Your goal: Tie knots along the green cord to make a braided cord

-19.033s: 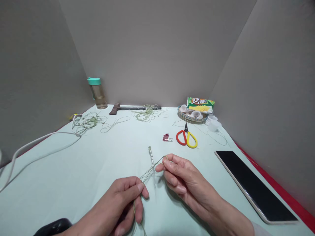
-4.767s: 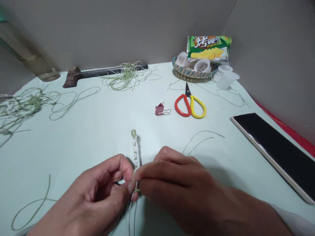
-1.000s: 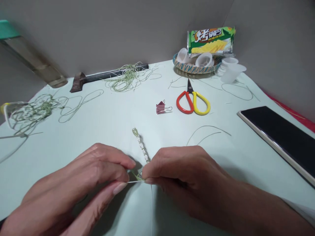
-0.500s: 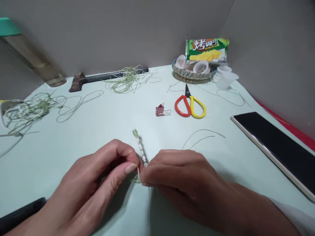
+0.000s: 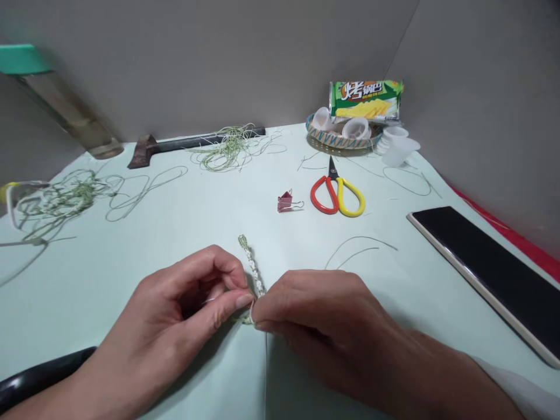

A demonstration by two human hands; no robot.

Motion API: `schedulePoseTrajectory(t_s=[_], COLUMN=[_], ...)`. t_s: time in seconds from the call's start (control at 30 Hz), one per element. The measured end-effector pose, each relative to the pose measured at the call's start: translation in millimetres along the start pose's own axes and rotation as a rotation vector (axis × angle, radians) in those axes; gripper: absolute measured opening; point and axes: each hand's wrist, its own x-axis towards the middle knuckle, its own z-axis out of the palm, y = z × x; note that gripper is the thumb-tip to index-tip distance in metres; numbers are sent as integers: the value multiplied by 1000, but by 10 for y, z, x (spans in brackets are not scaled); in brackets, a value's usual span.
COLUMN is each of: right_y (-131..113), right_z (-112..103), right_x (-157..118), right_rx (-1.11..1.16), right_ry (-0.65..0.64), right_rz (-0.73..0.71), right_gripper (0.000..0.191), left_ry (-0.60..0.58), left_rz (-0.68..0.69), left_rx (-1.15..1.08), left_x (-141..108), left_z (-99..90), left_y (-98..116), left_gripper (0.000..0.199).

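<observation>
Left of the hands, a tangle of green and white cord [image 5: 65, 195] lies on the bench [image 5: 210, 216]. The left hand [image 5: 192, 315] pinches a pale strand [image 5: 251, 313] between thumb and forefinger. The beaded-looking braid [image 5: 254, 269] runs away from between both hands, loop end farthest. A pink binder clip [image 5: 285, 202] sits beyond. The right hand [image 5: 324, 326], just beside the left, is clamped on the braid's near end, partly hidden. Scissors [image 5: 338, 192] lie beyond it, a phone [image 5: 481, 274] to its right.

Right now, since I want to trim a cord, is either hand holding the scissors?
No, the scissors lie on the table beside the binder clip, apart from the left hand and the right hand.
</observation>
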Motion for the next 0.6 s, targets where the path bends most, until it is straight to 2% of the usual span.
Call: schedulePoseTrajectory(t_s=[0.13,0.27,0.4,0.6], right_y=[-5,4,3,-15], right_z=[-16,-34,-39,-25], right_x=[45,81,121,144], right_rx=[63,132,243,329], right_ry=[-24,15,23,24], right_rz=[68,135,262,326], right_gripper=[22,14,12,13], left_ry=[38,39,49,8], left_rz=[9,203,346,374], left_rx=[97,154,247,282], left_x=[-23,-40,-94,-137], left_z=[4,2,-20,6], left_y=[39,31,2,-37], left_gripper=[14,10,28,31])
